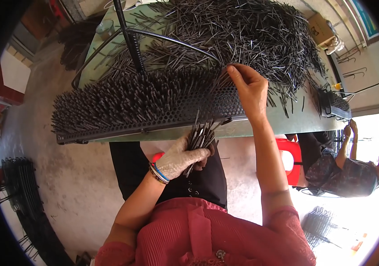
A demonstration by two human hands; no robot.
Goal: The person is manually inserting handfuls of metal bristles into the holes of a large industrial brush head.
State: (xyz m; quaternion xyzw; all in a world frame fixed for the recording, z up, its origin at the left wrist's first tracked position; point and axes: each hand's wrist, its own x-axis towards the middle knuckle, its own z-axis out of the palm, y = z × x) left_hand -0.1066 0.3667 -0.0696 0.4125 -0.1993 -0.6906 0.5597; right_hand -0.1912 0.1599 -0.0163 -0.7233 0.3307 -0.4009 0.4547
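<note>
My left hand (177,160), in a pale work glove, is wrapped round a bundle of thin dark rods (201,136) just below the table's front edge. Bare, my right hand (252,91) is above the right part of a long black perforated rack (189,111). Its thumb and forefinger are pinched together at what looks like a thin dark rod, partly blurred against the rack. Upright rods (123,97) fill the rack's left and middle holes densely; many holes at the right and along the front show bare.
A large heap of loose rods (260,35) covers the back of the green table (313,119). A black metal stand (129,40) rises behind the rack. Another person (344,170) works at a smaller rack (335,104) on the right, near a red stool (292,163). Dark racks (23,190) lie at left.
</note>
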